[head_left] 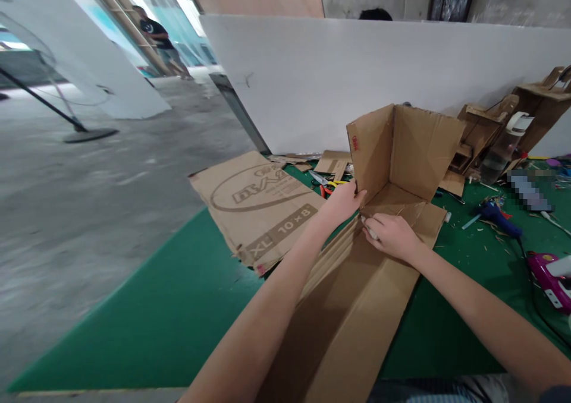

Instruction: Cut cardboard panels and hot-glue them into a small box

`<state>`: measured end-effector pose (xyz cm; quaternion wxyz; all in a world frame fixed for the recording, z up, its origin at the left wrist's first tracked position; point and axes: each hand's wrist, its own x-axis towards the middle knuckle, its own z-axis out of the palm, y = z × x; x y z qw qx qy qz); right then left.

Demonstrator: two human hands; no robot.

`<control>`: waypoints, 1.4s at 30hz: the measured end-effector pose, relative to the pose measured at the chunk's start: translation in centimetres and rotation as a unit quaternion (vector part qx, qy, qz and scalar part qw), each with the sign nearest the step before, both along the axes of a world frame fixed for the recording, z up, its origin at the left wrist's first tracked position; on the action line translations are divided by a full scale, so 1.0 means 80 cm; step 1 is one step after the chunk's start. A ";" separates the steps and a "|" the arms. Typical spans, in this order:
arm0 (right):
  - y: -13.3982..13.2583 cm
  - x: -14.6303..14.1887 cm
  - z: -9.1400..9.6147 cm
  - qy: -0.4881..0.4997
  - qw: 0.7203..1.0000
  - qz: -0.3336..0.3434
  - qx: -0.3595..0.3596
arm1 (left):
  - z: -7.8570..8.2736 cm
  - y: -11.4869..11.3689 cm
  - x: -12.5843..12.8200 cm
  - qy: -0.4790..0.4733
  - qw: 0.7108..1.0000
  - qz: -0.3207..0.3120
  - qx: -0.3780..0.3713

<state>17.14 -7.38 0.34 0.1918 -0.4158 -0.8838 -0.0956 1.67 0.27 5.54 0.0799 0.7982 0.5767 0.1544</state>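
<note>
A large brown cardboard box piece (401, 153) stands partly unfolded on the green mat (178, 308), its far flaps upright and a long panel running toward me. My left hand (343, 204) grips the lower edge of the upright left flap, fingers closed on it. My right hand (390, 235) rests on the flat panel beside the fold, fingers curled round a small white object I cannot make out.
A flat printed cardboard sheet (259, 204) lies to the left. Scissors (325, 184), a blue glue gun (497, 216), a pink tool (551, 278), a clear bottle (506, 147) and cardboard models (486, 126) crowd the right. A white partition (357, 70) stands behind. A person (156, 37) stands far off.
</note>
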 end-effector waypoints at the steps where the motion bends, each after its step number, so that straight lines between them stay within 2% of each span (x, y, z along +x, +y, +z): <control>1: 0.000 0.002 0.000 0.009 1.000 -0.004 0.000 | 0.000 0.000 0.000 0.000 1.000 0.000 0.001; 5: 0.002 0.003 -0.002 0.019 1.000 -0.008 -0.013 | -0.001 0.000 0.000 0.001 1.000 0.004 0.004; 9: 0.005 -0.004 -0.002 -0.011 1.000 0.009 -0.015 | -0.001 0.000 -0.001 -0.002 1.000 0.003 0.002; 18: 0.009 -0.017 -0.004 -0.070 0.997 -0.021 -0.029 | -0.001 0.002 0.000 -0.005 1.000 0.003 -0.004; 22: -0.013 0.006 0.004 0.003 1.000 0.000 0.006 | 0.000 0.002 0.001 -0.004 1.000 0.005 -0.002; 24: -0.026 0.030 0.006 0.069 0.997 0.036 0.019 | -0.001 0.002 0.001 -0.007 1.000 0.003 0.000; 26: -0.037 0.062 0.007 0.152 0.987 0.041 0.021 | -0.001 0.002 0.000 -0.011 1.000 0.003 -0.001; 28: -0.043 0.098 0.005 0.250 0.968 -0.015 0.022 | -0.002 0.002 0.000 -0.016 1.000 0.002 -0.001; 29: -0.044 0.116 0.003 0.292 0.953 -0.078 0.024 | -0.003 0.003 -0.001 -0.020 1.000 0.002 0.000; 31: -0.041 0.148 -0.003 0.360 0.910 -0.202 0.023 | -0.004 0.003 -0.001 -0.026 1.000 0.000 0.002; 33: -0.032 0.170 -0.012 0.411 0.868 -0.277 -0.007 | -0.004 0.003 0.000 -0.029 1.000 0.002 0.000; 35: -0.021 0.180 -0.020 0.428 0.856 -0.286 -0.050 | -0.003 0.003 0.000 -0.027 1.000 0.005 -0.004; 37: -0.010 0.180 -0.027 0.423 0.861 -0.273 -0.077 | -0.002 0.003 0.001 -0.022 1.000 0.007 -0.008; 42: 0.000 0.172 -0.030 0.393 0.876 -0.269 -0.075 | 0.002 0.002 0.003 -0.008 1.000 0.010 -0.014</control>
